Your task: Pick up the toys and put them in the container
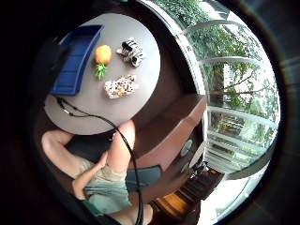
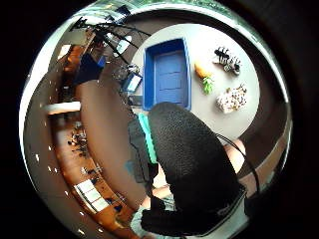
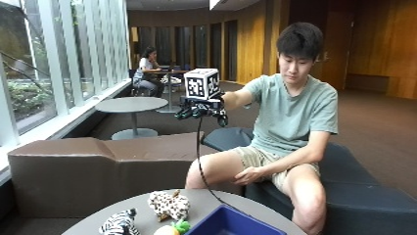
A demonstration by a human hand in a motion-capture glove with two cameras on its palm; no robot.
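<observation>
I am seated on a dark bench (image 3: 365, 191) behind a round grey table (image 3: 215, 203). My gloved right hand (image 3: 203, 110) is raised in front of my chest, well above the table and well apart from every toy. Finger state: I cannot tell whether the fingers are spread or curled; the glove hardware covers them in the outside view, and the thumb side palm view shows only a black gloved digit (image 2: 192, 164) across the lens. My bare hand (image 3: 246, 175) rests on my thigh.

The blue container (image 2: 167, 74) sits on the table and serves as the reference. Just beside it lies the orange pineapple toy (image 1: 102, 58) with green leaves. Beyond the pineapple, away from the container, lies the zebra toy (image 1: 132, 51), black and white striped. The spotted plush toy (image 1: 121, 86), white with brown marks, lies near the pineapple's leaf end, also apart from the container. All three toys rest on the tabletop, outside the container.
</observation>
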